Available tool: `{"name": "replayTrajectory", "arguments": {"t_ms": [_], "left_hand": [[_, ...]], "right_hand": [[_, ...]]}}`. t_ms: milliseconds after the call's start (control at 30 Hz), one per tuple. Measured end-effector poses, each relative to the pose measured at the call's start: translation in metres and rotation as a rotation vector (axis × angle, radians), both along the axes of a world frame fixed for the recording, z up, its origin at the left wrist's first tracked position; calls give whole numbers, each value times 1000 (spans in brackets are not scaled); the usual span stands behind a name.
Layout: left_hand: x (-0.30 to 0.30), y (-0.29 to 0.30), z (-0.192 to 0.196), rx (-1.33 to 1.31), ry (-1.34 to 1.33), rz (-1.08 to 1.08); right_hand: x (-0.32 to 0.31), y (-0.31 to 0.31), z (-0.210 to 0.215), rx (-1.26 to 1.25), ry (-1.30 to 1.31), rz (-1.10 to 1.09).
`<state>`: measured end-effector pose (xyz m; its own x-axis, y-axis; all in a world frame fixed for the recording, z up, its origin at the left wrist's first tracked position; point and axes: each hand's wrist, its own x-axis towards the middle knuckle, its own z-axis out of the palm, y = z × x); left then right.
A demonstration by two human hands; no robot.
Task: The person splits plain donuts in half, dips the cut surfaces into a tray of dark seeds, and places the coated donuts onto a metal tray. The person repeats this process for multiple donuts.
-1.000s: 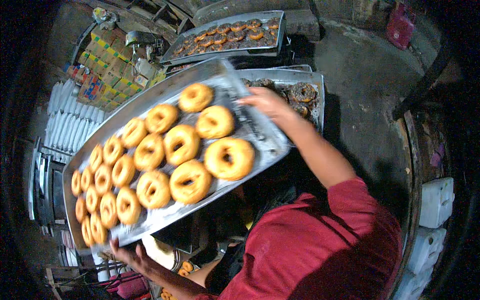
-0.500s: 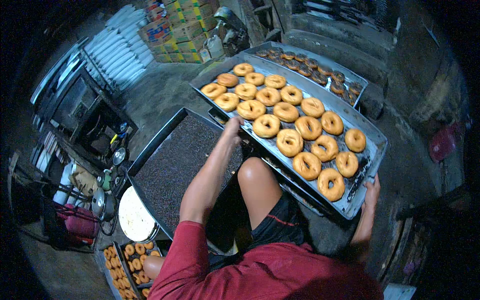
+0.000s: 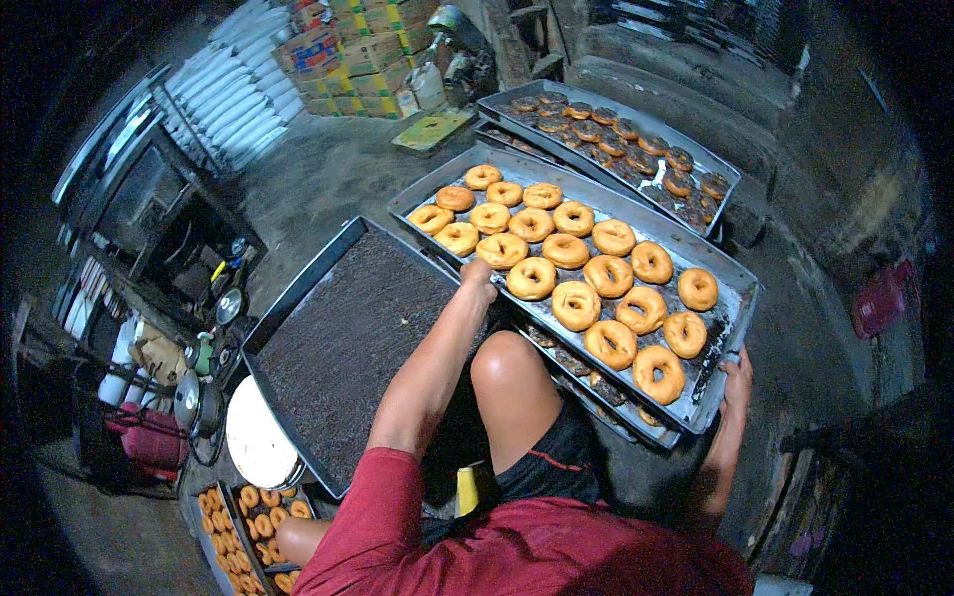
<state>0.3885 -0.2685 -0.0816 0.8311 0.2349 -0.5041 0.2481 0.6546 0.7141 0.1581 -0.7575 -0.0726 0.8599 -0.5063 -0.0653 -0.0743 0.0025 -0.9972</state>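
The person holds a long metal tray (image 3: 740, 283) of golden ring doughnuts (image 3: 576, 303) by its two long edges, which spreads the load and, as far as one can judge, keeps the tray near level so the rings stay in their rows; the left hand (image 3: 479, 276) is closed over the near-left rim with the fingers curled onto the edge, and the right hand (image 3: 738, 372) grips the near-right corner, thumb on the rim, fingers hidden beneath; both arms are stretched out ahead of a raised bare knee (image 3: 507, 363). The tray sits in the middle of the scene, just over the edge of another tray (image 3: 651, 432) that peeks out below it; to its left and nearer lies a dark tray of chocolate sprinkles (image 3: 338, 343), touching or all but touching it; beyond, farther right, a tray of dark-topped doughnuts (image 3: 626, 134) rests on a concrete ledge. A white round lid (image 3: 258, 437) and a small tray of doughnuts (image 3: 253, 521) lie at near left, with stacked cartons (image 3: 343, 50) and white sacks (image 3: 224, 94) far left; the sprinkle tray and the knee crowd the space beneath the held tray.
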Motion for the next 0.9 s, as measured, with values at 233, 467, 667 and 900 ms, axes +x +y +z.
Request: {"name": "replayTrajectory", "arguments": {"t_ms": [233, 467, 667, 900], "left_hand": [[-27, -27, 46, 764, -197, -200], [-47, 80, 89, 1960, -231, -1011], [-57, 44, 95, 2125, -285, -1035], [-42, 44, 98, 2037, -260, -1174]], "right_hand": [[-4, -19, -3, 37, 105, -21], [30, -12, -22, -103, 131, -69], [26, -21, -6, -376, 131, -83], [36, -34, 0, -531, 297, -106]]}}
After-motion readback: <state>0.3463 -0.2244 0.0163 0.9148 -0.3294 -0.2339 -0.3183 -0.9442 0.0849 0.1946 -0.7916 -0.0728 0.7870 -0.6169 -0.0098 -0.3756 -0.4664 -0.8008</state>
